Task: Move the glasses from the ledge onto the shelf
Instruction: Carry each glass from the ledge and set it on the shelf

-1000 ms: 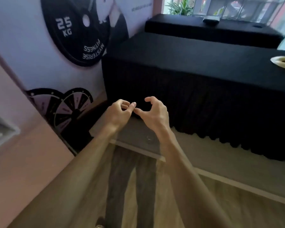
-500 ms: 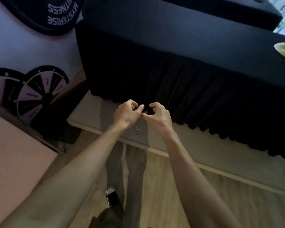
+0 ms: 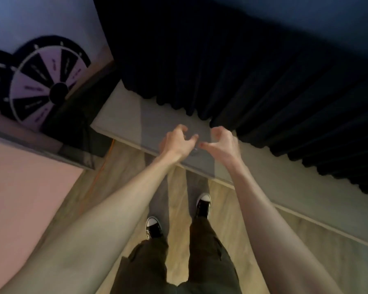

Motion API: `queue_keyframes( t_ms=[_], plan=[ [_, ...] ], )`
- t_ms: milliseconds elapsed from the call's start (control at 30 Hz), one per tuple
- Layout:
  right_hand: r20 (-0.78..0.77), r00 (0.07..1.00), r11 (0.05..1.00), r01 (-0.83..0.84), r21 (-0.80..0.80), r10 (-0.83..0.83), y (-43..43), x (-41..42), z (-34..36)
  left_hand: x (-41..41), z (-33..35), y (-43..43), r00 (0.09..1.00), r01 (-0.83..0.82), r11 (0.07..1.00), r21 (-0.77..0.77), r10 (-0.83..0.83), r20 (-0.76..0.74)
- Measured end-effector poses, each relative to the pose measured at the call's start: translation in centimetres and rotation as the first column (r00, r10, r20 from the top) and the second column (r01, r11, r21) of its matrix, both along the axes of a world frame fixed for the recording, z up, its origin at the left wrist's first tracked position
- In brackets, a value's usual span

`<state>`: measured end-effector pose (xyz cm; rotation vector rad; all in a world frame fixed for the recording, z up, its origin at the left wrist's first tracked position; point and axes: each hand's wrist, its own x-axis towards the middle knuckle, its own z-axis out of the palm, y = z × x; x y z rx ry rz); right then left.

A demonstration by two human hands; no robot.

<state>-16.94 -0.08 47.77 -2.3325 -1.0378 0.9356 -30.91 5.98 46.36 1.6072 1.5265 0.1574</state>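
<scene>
The glasses (image 3: 194,148) show only as a faint thin-rimmed shape on the low grey ledge (image 3: 123,124), and they are blurred. My left hand (image 3: 174,143) hovers just left of them with curled, spread fingers, its thumb tip close to them. My right hand (image 3: 220,142) is just right of them in the same clawed pose. Neither hand is visibly closed on the glasses. I cannot see any shelf.
A black pleated table skirt (image 3: 253,81) hangs right behind the ledge. A wall graphic of a weight plate (image 3: 49,81) is at the left, with a pink panel (image 3: 19,198) below it. My legs and black sneakers (image 3: 154,227) stand on the wooden floor (image 3: 225,219).
The view has tilted down, so the table top is gone and my feet have come into view. Both hands have come down close over the glasses on the ledge and spread slightly.
</scene>
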Motion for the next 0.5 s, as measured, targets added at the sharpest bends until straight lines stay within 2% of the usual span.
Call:
queue_keyframes(
  t_ms=[100,267,367,500],
  plan=[
    [-0.109,0.994,0.997,0.003,-0.071,-0.011,1.4,2.1,-6.0,0.1,-5.1,0.8,0.999,-0.02,0.997,-0.077,0.016,-0.043],
    [-0.142,0.99,0.994,0.001,-0.11,-0.017,3.0,5.3,-16.5,1.8,-15.2,1.8,0.987,-0.158,0.967,-0.201,0.16,-0.004],
    [-0.142,0.99,0.996,-0.028,-0.079,0.016,3.7,6.5,-22.1,3.8,-20.4,2.5,0.98,-0.199,0.961,-0.19,0.198,-0.027],
    [-0.157,0.986,0.995,-0.061,-0.081,0.048,5.0,7.6,-29.6,6.7,-26.7,3.8,0.97,-0.233,0.953,-0.193,0.242,0.021]
  ],
)
